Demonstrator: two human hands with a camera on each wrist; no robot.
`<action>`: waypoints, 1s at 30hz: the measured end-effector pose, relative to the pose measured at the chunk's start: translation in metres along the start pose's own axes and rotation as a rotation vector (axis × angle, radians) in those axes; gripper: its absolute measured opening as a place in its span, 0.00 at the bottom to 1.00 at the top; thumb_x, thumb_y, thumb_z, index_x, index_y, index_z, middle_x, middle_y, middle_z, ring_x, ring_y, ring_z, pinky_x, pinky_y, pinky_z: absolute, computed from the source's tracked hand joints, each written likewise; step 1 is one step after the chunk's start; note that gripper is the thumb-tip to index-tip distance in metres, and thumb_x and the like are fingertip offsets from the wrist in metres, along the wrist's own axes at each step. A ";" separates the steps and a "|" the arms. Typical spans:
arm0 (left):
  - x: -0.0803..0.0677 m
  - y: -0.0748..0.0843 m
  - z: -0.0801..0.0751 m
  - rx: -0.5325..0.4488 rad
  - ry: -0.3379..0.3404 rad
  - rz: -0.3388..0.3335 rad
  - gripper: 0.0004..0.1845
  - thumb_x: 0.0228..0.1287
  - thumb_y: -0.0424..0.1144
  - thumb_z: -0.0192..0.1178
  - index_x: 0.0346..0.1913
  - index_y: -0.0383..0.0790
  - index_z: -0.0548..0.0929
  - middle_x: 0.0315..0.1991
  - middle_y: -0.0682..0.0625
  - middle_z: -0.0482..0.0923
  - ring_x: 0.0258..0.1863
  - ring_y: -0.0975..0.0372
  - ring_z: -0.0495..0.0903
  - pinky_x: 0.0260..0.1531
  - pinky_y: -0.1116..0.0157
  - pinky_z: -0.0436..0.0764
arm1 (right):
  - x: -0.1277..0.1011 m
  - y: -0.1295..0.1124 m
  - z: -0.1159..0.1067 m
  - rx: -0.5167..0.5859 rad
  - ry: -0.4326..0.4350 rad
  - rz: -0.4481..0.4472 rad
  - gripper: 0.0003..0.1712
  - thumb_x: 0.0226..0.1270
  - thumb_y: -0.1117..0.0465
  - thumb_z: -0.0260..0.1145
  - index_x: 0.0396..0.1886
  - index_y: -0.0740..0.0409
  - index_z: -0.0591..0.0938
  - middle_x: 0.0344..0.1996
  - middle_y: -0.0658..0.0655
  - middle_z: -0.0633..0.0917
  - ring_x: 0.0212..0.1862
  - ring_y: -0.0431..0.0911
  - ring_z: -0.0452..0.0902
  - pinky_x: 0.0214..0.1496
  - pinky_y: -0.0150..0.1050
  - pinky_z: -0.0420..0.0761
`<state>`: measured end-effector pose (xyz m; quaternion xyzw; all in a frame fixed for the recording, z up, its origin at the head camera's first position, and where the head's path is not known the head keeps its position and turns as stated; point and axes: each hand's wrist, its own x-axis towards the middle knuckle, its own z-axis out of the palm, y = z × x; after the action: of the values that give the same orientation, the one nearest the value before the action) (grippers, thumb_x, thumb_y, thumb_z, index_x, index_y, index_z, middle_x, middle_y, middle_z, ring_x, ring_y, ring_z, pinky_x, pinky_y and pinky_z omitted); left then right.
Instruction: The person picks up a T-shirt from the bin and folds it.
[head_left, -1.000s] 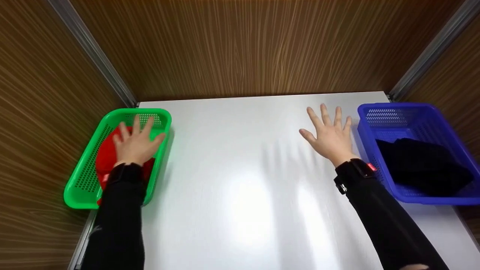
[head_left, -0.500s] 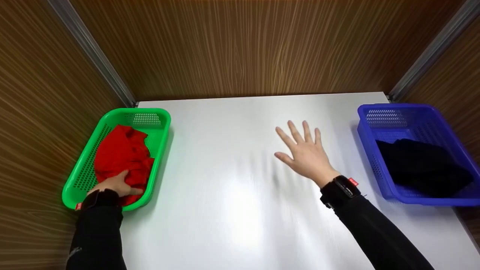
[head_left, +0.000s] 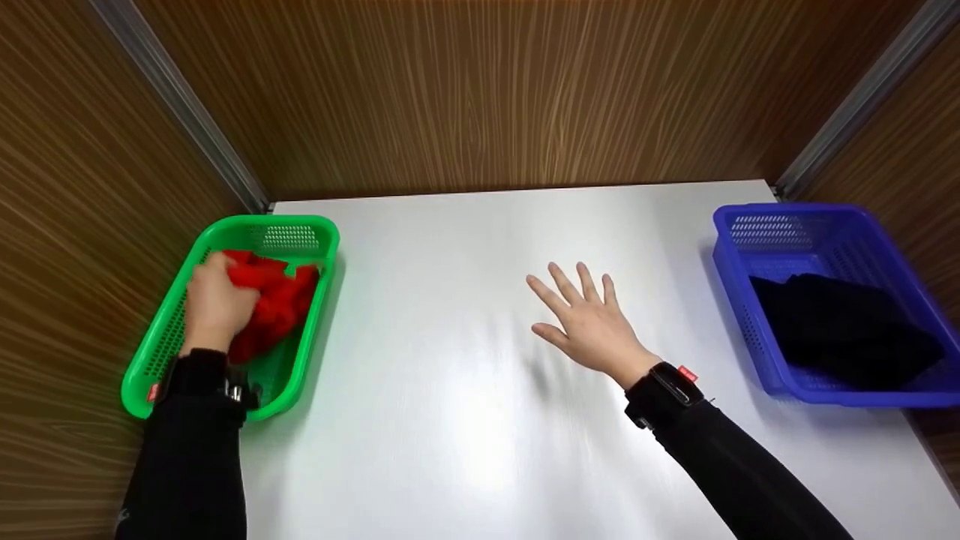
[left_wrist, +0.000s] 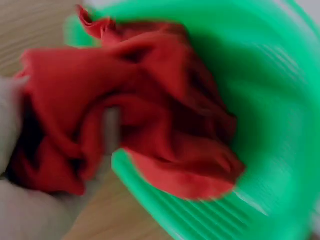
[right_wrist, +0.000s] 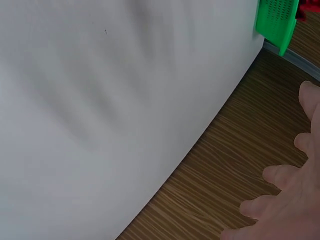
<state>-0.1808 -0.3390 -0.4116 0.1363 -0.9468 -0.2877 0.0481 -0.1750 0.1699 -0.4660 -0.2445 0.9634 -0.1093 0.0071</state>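
Note:
My left hand (head_left: 217, 301) grips a crumpled red cloth (head_left: 279, 304) over the green basket (head_left: 328, 300) at the left. In the left wrist view the cloth (left_wrist: 145, 95) is bunched between thumb and fingers, and its loose end hangs inside the basket's walls. The view is blurred by motion. Above the white table, right of its middle, my right hand (head_left: 592, 330) is held with its fingers straight and spread, holding nothing. The right wrist view shows its fingertips (right_wrist: 282, 175) at the edge.
A blue-purple basket (head_left: 739, 322) stands at the right with a dark, folded cloth (head_left: 847, 326) in it. Wood-grain panels (head_left: 480, 97) enclose the white table (head_left: 420, 315) at the back and both sides.
My left hand came down into the green basket, took hold of the red cloth and lifted part of it, moving toward the back. My right hand shifted left and nearer, fingers still spread.

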 end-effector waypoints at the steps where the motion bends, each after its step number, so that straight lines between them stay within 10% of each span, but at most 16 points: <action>1: 0.003 0.013 -0.006 -0.055 0.089 -0.024 0.21 0.61 0.30 0.56 0.57 0.27 0.70 0.55 0.27 0.72 0.58 0.33 0.72 0.55 0.39 0.73 | 0.000 0.001 0.000 0.029 -0.004 0.010 0.39 0.79 0.38 0.53 0.83 0.38 0.53 0.82 0.59 0.53 0.80 0.69 0.42 0.75 0.73 0.44; 5: 0.008 0.068 -0.027 -0.288 0.422 -0.015 0.16 0.64 0.32 0.57 0.53 0.33 0.73 0.51 0.46 0.72 0.57 0.49 0.73 0.56 0.56 0.71 | 0.002 0.006 0.002 0.169 -0.012 0.052 0.40 0.80 0.40 0.54 0.84 0.40 0.52 0.82 0.60 0.52 0.81 0.67 0.42 0.76 0.72 0.45; 9: 0.001 0.126 -0.040 -0.552 0.617 0.207 0.11 0.58 0.27 0.57 0.43 0.42 0.76 0.43 0.59 0.69 0.48 0.63 0.72 0.49 0.67 0.67 | 0.003 0.010 0.001 0.301 -0.009 0.079 0.41 0.80 0.44 0.56 0.84 0.40 0.49 0.82 0.59 0.51 0.81 0.64 0.43 0.77 0.69 0.45; 16: -0.035 0.210 -0.039 -0.872 0.548 0.457 0.13 0.60 0.22 0.56 0.43 0.41 0.74 0.35 0.52 0.73 0.36 0.61 0.72 0.39 0.68 0.67 | 0.007 0.006 -0.006 0.492 0.029 0.020 0.43 0.80 0.48 0.57 0.85 0.41 0.47 0.83 0.55 0.50 0.82 0.58 0.43 0.80 0.60 0.47; 30: -0.080 0.277 0.008 -0.966 0.258 0.904 0.14 0.58 0.22 0.63 0.45 0.32 0.73 0.42 0.46 0.76 0.42 0.58 0.77 0.47 0.62 0.73 | 0.025 -0.039 -0.046 1.077 0.295 -0.127 0.61 0.67 0.64 0.72 0.84 0.44 0.40 0.80 0.51 0.59 0.77 0.48 0.61 0.74 0.47 0.66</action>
<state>-0.1693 -0.0906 -0.2650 -0.2767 -0.6625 -0.6117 0.3322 -0.1817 0.1348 -0.4118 -0.2461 0.7456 -0.6192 -0.0106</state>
